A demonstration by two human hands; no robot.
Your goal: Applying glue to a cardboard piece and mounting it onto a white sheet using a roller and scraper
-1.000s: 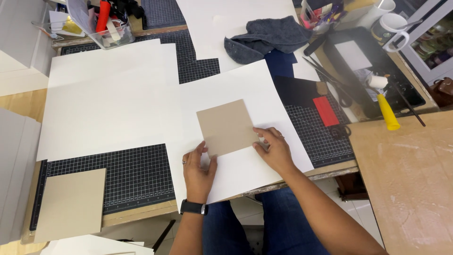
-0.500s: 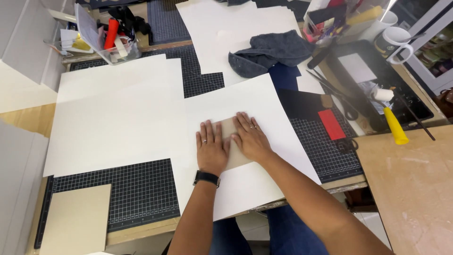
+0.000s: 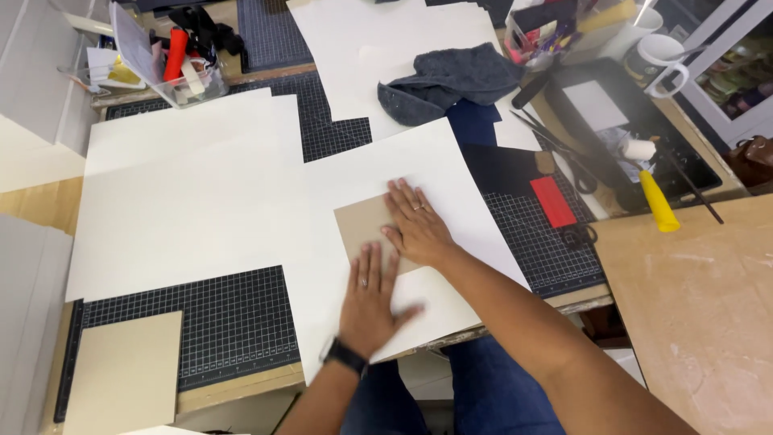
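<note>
Tabletop [image 3: 684, 322] cluttered: black cutting mat [image 3: 225, 322], white sheets [image 3: 185, 193], grey cloth [image 3: 451, 80], red block [image 3: 553, 201], mug [image 3: 656, 55]. Card [image 3: 362, 229] lies flat on the front sheet. Left hand [image 3: 370, 298] and right hand [image 3: 415, 225] flat on it, fingers spread, no grip. Versus 0.5 s ago: left hand slid nearer, card more exposed.

Brown board square [image 3: 364, 228] showing as matt grey-brown cardboard, lying under left hand [image 3: 369, 298] and right hand [image 3: 416, 226]. White sheet [image 3: 435, 169] beneath appearing as smooth matt paper. Cutting mat [image 3: 229, 322] looking like dull black rubbery plastic, gridded. Second board [image 3: 125, 372] showing pale matt card. Grey cloth [image 3: 451, 80] appearing soft, woven, crumpled. Workbench [image 3: 692, 298] showing bare, scuffed wood. Yellow handle [image 3: 659, 203] reading as smooth plastic.
</note>
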